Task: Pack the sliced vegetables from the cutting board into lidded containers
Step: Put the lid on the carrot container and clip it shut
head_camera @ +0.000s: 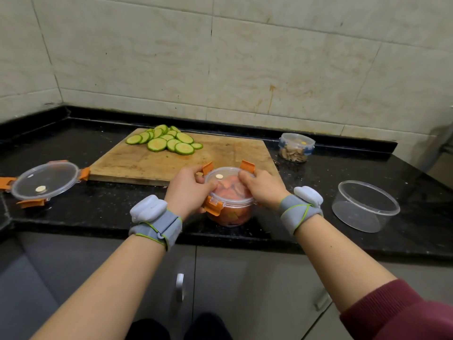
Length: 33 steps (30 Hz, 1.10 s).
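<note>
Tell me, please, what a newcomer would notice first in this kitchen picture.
The left hand and right hand grip the lidded tub of orange slices at the front of the counter. Behind it, green slices lie heaped on the cutting board's far side; an empty tub waits at right.

Your left hand (188, 186) and right hand (263, 191) grip the orange-clipped clear lid (226, 173) on a round plastic tub of orange pieces (230, 214); green zucchini slices (169, 142) lie on the wooden cutting board (220, 149).

The countertop (98, 209) bears a cutting board (220, 153), loose lid (45, 181), empty tub (353, 217) and seemingly filled container (296, 147).
</note>
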Tool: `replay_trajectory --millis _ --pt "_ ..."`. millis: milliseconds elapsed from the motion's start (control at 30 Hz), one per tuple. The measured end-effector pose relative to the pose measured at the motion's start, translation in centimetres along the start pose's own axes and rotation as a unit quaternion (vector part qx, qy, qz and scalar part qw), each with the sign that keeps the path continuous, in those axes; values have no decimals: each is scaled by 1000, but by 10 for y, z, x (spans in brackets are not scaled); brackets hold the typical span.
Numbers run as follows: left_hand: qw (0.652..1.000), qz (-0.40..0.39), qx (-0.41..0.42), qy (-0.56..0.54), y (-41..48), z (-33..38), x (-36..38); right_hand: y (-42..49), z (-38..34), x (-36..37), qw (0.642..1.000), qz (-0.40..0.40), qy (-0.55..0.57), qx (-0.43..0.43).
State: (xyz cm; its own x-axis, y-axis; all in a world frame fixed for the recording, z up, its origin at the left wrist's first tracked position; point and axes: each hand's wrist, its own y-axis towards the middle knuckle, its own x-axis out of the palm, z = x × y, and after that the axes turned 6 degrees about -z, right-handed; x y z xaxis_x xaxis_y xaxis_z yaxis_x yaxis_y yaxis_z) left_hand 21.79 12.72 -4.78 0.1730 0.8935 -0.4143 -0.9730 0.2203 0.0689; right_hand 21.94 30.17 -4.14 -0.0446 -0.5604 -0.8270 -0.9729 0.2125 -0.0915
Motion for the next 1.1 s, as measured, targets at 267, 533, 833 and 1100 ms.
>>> replay_trajectory --millis 267,533,833,1100 --pt "994 67 49 75 0 -7 4 -14 -11 8 986 153 -66 -17" --pt "972 64 118 193 2 -1 12 -5 -4 5 973 91 -188 -97" --pt "979 -139 145 35 1 -25 -18 6 0 -5 994 17 -56 -95" --pt "961 -208 177 48 4 -30 -29 11 3 -8 994 19 -36 -104"
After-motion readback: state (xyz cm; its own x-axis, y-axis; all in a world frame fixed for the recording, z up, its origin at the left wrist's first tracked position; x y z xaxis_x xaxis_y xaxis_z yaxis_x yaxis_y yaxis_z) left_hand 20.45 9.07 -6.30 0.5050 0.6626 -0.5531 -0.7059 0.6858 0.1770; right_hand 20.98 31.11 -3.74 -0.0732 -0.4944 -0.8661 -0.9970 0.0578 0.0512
